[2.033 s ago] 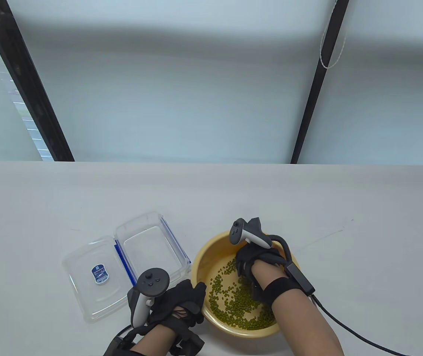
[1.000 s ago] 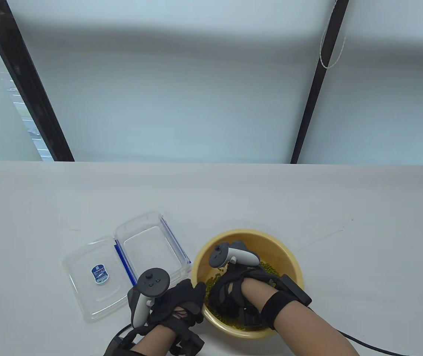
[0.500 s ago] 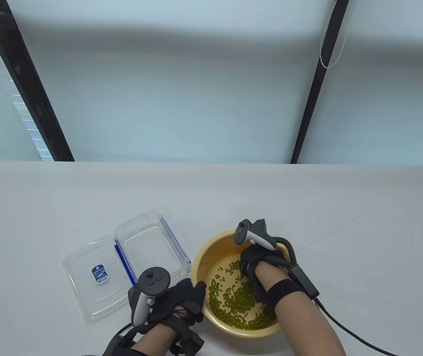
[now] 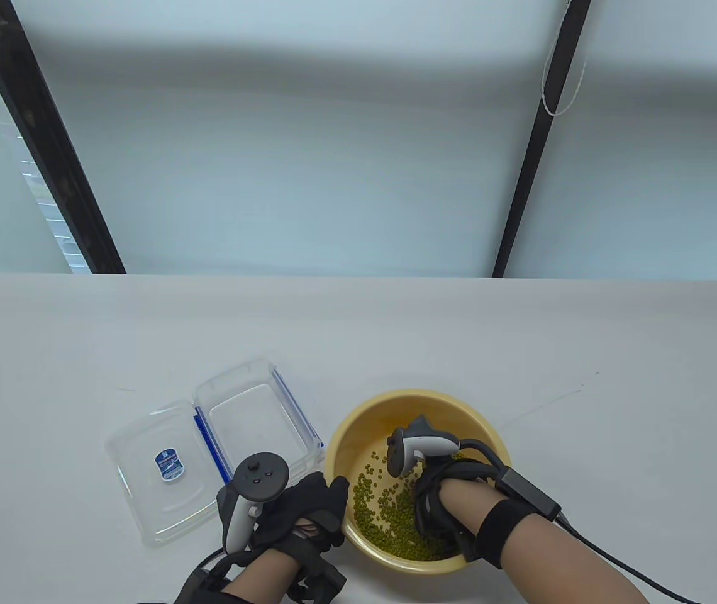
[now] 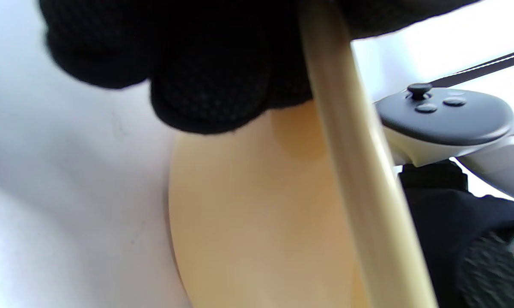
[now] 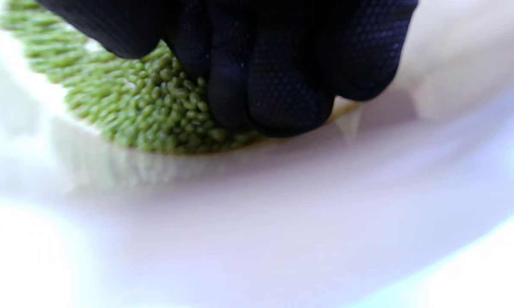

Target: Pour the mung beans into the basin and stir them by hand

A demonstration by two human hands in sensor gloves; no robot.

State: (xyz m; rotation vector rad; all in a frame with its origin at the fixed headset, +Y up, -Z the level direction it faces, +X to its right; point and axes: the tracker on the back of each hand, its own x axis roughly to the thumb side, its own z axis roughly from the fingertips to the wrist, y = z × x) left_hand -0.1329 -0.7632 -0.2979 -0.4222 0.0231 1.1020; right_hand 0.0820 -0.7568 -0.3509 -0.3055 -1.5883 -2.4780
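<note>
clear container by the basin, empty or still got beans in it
Empty: the clear container lies open on the table, lid alongside, nothing green inside. The mung beans sit in the basin.

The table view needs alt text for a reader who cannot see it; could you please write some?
A gloved right hand reaches into a yellow basin of green mung beans, while the gloved left hand grips the basin's left rim. To the left, an empty clear plastic container lies open on the white table, its lid alongside.
</note>
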